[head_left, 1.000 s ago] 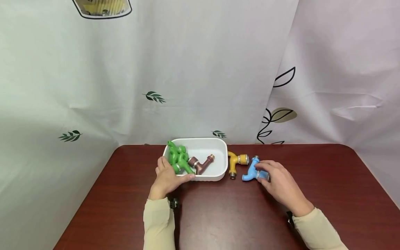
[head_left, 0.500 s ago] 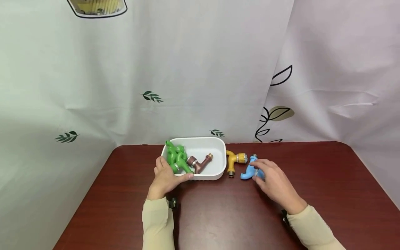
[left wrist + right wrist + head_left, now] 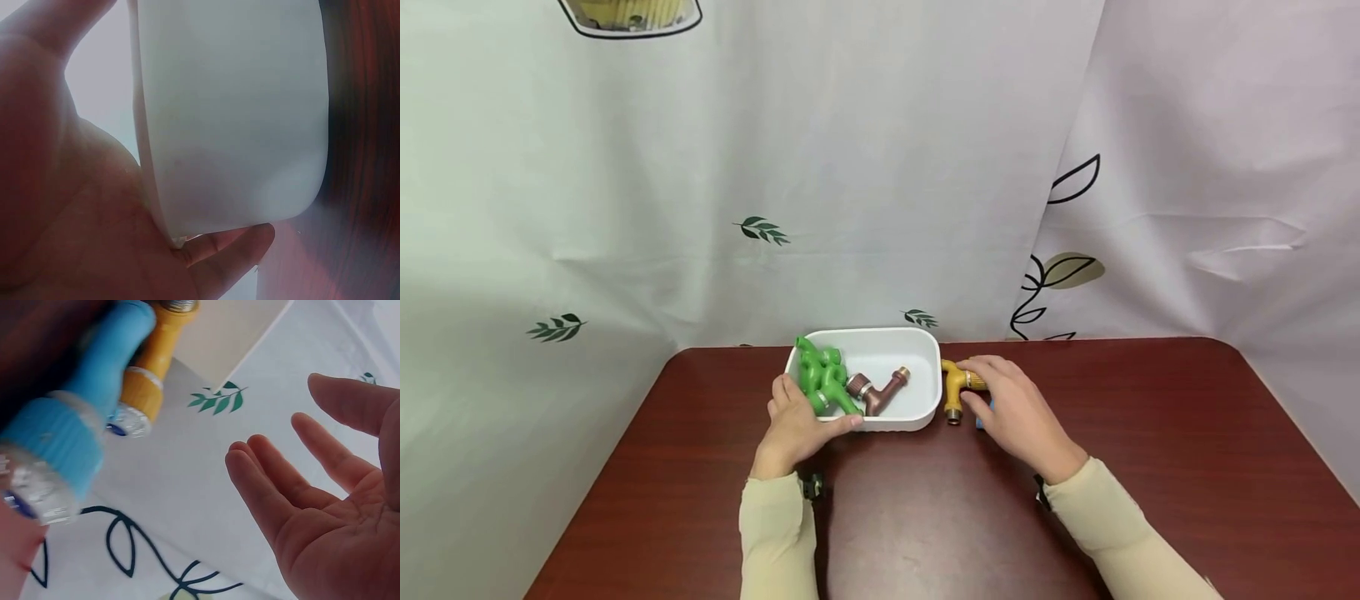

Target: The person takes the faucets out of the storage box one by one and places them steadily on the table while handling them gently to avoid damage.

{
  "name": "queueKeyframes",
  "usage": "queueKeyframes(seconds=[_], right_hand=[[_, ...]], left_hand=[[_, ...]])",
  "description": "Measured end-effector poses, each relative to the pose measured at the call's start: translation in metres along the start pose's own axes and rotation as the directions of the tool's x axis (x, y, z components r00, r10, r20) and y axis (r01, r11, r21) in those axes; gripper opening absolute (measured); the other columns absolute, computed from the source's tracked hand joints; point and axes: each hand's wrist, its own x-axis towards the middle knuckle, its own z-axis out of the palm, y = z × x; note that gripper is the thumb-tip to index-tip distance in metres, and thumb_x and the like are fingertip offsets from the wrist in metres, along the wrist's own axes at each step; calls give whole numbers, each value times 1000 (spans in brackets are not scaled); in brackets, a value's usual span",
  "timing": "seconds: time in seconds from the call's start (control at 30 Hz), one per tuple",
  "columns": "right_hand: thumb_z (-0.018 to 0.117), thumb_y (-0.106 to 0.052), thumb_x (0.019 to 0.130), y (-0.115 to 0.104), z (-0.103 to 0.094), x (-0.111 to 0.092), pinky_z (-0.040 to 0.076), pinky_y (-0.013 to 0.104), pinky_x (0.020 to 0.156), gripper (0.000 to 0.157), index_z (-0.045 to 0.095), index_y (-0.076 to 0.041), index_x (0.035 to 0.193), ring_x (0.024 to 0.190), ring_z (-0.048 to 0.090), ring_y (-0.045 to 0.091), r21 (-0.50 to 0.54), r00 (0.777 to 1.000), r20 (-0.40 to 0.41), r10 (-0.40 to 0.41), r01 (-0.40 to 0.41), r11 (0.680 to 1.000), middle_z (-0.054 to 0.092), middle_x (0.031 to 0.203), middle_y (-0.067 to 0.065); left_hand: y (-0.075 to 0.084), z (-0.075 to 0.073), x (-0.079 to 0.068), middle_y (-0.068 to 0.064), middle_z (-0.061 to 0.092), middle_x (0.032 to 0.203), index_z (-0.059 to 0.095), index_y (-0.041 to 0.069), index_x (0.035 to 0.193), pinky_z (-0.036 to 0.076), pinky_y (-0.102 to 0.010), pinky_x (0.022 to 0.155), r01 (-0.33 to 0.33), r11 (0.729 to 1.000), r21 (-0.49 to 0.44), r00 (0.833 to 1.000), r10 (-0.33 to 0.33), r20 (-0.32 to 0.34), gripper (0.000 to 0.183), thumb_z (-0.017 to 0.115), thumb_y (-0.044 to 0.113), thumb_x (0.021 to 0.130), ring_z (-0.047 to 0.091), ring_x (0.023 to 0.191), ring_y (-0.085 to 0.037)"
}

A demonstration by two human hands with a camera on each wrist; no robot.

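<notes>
My left hand (image 3: 792, 433) grips the near left corner of a white plastic box (image 3: 895, 424), thumb along the front rim and fingers on the end wall (image 3: 237, 125). Inside the box, green taps (image 3: 827, 387) lie heaped at the left, beside a brown tap (image 3: 883, 396). A yellow tap (image 3: 954, 388) rests on the table just right of the box. Over its handle end reaches my right hand (image 3: 1018, 417), which mostly hides a blue tap (image 3: 981, 423). In the right wrist view, the fingers are spread with nothing between them, apart from the blue tap (image 3: 69, 431).
The dark red-brown table (image 3: 910, 517) ends at a pale curtain (image 3: 880, 167) with leaf prints, close behind the box. Both forearms wear cream sleeves (image 3: 778, 533) and come in from the front edge.
My right hand has moved left, from the blue tap's handle toward the yellow tap, now covering most of the blue one. The left hand stays on the box. The head view has shifted slightly.
</notes>
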Motion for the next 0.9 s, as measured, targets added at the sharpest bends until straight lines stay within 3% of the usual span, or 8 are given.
queueKeyframes(seconds=[0.5, 0.9], right_hand=[[77, -4, 87, -17, 13, 27, 49, 49, 94, 37, 68, -1, 123, 115, 58, 36, 6, 999, 15, -38, 38, 999, 64, 123, 16], [77, -3, 87, -27, 28, 36, 51, 50, 92, 35, 69, -2, 121, 114, 58, 37, -6, 997, 41, -58, 59, 998, 64, 122, 17]], left_hand=[[-1, 0, 2, -26, 6, 153, -6, -14, 152, 39, -58, 104, -5, 1000, 24, 1000, 5, 5, 143, 86, 59, 70, 22, 131, -50], [-2, 1, 1, -26, 6, 153, -6, -13, 152, 39, -58, 104, 1, 1000, 19, 1000, -1, -1, 142, 86, 58, 70, 22, 132, -50]])
